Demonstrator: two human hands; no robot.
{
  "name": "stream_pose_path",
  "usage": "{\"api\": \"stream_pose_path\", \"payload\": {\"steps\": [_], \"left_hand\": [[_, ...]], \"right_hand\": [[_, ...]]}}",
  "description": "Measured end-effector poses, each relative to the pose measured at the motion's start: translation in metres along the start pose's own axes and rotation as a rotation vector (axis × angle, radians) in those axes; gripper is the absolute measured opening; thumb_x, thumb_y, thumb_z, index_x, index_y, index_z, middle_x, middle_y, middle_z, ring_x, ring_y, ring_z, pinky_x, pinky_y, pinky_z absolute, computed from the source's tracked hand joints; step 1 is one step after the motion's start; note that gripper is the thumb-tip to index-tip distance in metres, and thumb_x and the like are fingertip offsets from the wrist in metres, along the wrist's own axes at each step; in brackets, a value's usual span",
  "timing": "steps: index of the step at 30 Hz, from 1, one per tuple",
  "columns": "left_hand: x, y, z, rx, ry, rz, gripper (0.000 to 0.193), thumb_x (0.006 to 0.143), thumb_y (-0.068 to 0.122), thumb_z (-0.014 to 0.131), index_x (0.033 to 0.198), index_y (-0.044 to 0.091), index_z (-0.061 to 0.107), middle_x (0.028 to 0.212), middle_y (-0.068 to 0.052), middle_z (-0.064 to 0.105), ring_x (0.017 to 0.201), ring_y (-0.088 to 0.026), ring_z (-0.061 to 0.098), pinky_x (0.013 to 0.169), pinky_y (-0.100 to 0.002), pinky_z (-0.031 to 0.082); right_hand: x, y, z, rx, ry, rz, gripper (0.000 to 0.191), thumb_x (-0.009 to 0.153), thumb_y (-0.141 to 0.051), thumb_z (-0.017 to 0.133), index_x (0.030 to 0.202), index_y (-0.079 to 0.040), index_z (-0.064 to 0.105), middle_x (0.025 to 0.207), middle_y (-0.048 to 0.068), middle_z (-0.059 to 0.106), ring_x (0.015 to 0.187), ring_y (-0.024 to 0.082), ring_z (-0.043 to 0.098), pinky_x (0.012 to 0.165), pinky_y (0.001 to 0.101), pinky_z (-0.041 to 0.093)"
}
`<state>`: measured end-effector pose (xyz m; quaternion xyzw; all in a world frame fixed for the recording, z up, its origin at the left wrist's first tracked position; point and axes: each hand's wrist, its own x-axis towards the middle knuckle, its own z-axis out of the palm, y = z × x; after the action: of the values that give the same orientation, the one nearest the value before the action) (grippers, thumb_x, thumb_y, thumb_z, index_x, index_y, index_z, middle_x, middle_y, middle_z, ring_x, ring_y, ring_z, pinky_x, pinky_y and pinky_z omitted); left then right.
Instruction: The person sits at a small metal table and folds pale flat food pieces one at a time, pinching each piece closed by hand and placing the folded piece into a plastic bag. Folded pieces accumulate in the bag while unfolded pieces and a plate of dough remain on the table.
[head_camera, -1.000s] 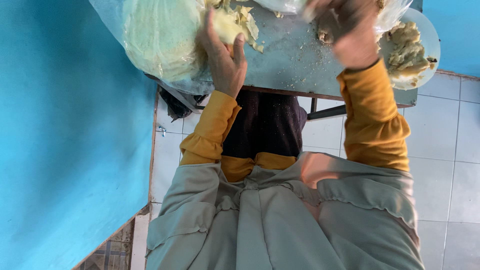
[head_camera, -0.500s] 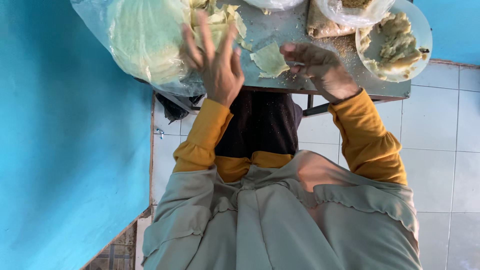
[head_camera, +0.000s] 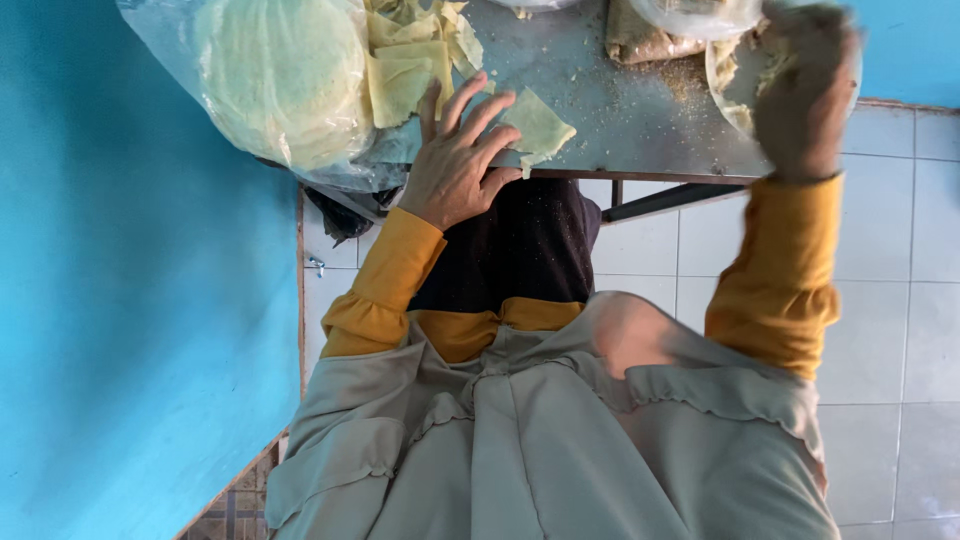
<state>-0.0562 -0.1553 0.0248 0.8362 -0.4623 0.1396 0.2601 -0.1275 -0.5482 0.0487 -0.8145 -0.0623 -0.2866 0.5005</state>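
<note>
Two hands work at a grey metal tabletop (head_camera: 620, 120): the left hand (head_camera: 460, 165), fingers spread, flattens a pale yellow square dough wrapper (head_camera: 538, 125) at the near edge; the blurred right hand (head_camera: 805, 85), grip unclear, reaches a filling bowl (head_camera: 722, 75), apparently to fetch filling.

Pretty bright in here, soft even daylight, no harsh glare anywhere. The right hand (head_camera: 805, 85) is a smeared blur, fingers impossible to pick out. The left hand (head_camera: 455, 165) is sharp, every finger crisp, with only a faint shadow under its fingertips on the grey table (head_camera: 620, 110). The plastic bag (head_camera: 270, 80) just beyond those fingers catches a mild sheen.
</note>
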Motion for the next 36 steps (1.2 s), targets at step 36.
{"api": "stream_pose_path", "payload": {"steps": [36], "left_hand": [[-0.003, -0.009, -0.002, -0.190, 0.048, 0.036, 0.039, 0.086, 0.025, 0.084, 0.118, 0.007, 0.070, 0.127, -0.006, 0.065, 0.123, -0.030, 0.057, 0.110, -0.045, 0.048]], "right_hand": [[0.012, -0.065, 0.078, 0.245, -0.590, 0.287, 0.031, 0.100, 0.012, 0.053, 0.121, -0.003, 0.069, 0.119, 0.003, 0.067, 0.108, 0.011, 0.061, 0.103, 0.0254, 0.051]]}}
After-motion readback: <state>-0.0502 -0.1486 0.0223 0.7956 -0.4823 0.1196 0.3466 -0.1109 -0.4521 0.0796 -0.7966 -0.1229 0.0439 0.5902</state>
